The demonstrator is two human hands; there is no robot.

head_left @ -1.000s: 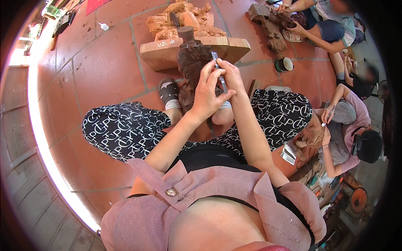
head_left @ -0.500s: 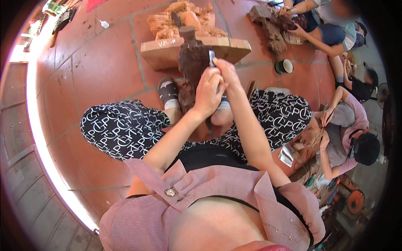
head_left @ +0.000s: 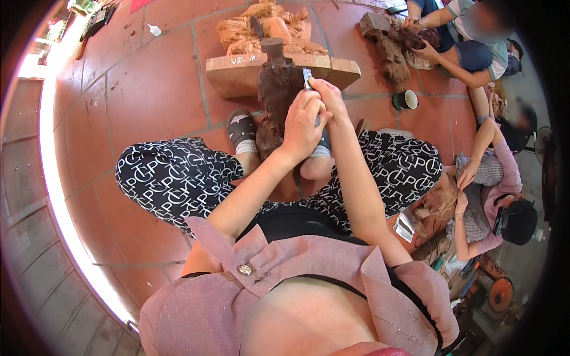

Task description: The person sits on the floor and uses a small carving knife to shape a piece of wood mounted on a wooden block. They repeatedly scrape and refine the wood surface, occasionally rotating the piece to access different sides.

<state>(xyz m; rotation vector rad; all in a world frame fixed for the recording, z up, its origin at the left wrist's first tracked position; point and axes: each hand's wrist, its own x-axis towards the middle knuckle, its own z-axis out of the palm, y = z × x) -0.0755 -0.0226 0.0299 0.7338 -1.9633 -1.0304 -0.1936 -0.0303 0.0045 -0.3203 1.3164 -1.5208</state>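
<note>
Between my feet stands a dark brown wooden carving (head_left: 276,89) with a round knob-like top. Just right of it, both my hands grip a narrow, flat metal tool (head_left: 307,78), its bright end pointing away from me. My right hand (head_left: 330,98) is closed around the tool near that end, the thumb lying along it. My left hand (head_left: 304,126) is closed lower down, pressed against the right wrist, with a bit of the tool showing below its fingers. Whether the blade touches the wood I cannot tell.
Behind the carving, a pale orange wood sculpture (head_left: 276,32) rests on a thick wooden slab (head_left: 234,77). A cup (head_left: 405,100) stands on the tiled floor at right. Co-workers handle a dark carving (head_left: 386,50) and a brown wood piece (head_left: 439,199). A white bottle (head_left: 154,29) lies far left.
The whole view has shifted slightly, so things sit a little farther right and lower. My hands keep the same grip on the tool beside the carving.
</note>
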